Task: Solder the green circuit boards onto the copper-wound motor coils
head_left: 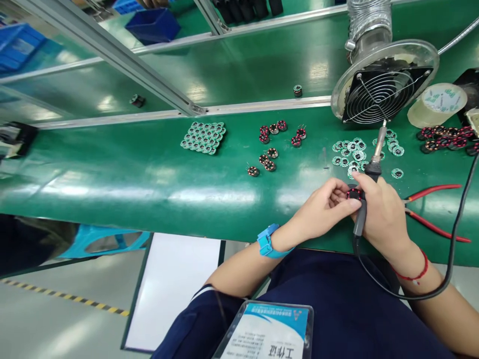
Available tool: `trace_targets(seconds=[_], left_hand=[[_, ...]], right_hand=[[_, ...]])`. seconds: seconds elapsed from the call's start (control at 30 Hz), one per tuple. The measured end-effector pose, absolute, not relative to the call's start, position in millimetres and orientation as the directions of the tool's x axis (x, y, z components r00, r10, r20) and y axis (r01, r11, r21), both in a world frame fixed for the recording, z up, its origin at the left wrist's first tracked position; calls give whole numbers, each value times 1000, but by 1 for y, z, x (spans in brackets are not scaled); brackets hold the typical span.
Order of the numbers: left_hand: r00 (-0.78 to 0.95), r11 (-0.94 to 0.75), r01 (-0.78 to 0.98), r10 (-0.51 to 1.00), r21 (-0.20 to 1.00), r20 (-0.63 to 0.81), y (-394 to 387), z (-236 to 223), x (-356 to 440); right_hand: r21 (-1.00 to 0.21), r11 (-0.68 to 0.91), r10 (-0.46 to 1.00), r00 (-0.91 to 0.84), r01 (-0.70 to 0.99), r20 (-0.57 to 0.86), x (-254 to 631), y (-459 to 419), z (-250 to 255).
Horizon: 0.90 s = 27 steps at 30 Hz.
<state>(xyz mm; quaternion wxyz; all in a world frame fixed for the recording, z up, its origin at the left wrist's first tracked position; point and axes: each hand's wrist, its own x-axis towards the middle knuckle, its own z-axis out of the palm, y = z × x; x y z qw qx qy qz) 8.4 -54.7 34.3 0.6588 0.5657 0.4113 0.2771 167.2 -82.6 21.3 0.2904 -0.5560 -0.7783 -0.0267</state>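
Between its thumb and fingers my left hand [325,208] pinches a small ring-shaped coil [354,193] with dark reddish windings. My right hand [385,214] is closed around a soldering iron [373,168], whose metal tip points up and away toward the fan; its fingertips are beside the coil. Just beyond the hands lie several small round circuit boards [352,145], green and white with dark centres. Pliers [430,192] with red handles rest to the right of my right hand, their jaws partly hidden behind it.
A fume extractor fan [385,97] stands at the back right, beside a tape roll [437,104] and a cluster of finished-looking coils [445,137]. Loose coils [270,153] lie mid-bench, left of them a block of round boards [204,137]. The iron's black cable [454,239] loops past my right wrist.
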Motion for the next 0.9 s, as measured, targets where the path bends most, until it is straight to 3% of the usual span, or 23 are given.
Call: trace_targets(seconds=[0.1, 0.23, 0.33, 0.53, 0.67, 0.73, 0.8, 0.9], left_hand=[[474, 251, 66, 844, 966, -252, -53, 33, 17], [456, 273, -30, 860, 962, -230, -52, 26, 21], [466, 242, -62, 865, 968, -186, -51, 22, 19], [418, -228, 94, 893, 969, 169, -51, 26, 15], [371, -305, 46, 889, 951, 267, -53, 26, 11], [308, -230, -3, 926, 973, 220, -55, 22, 9], [227, -60, -83, 971, 995, 77, -55, 19, 7], [212, 213, -184, 962, 960, -173, -56, 18, 8]], right_hand=[[-303, 358, 881, -212, 883, 424, 169, -85, 21], [-427, 360, 913, -218, 829, 346, 176, -91, 22], [-408, 398, 889, -236, 822, 393, 181, -94, 22], [-360, 447, 855, -273, 819, 442, 182, -94, 21], [-438, 437, 853, -206, 786, 480, 181, -96, 20], [-498, 420, 847, -130, 759, 515, 181, -97, 20], [-523, 411, 836, -80, 747, 542, 181, -98, 20], [-466, 393, 839, -101, 793, 535, 182, -98, 19]])
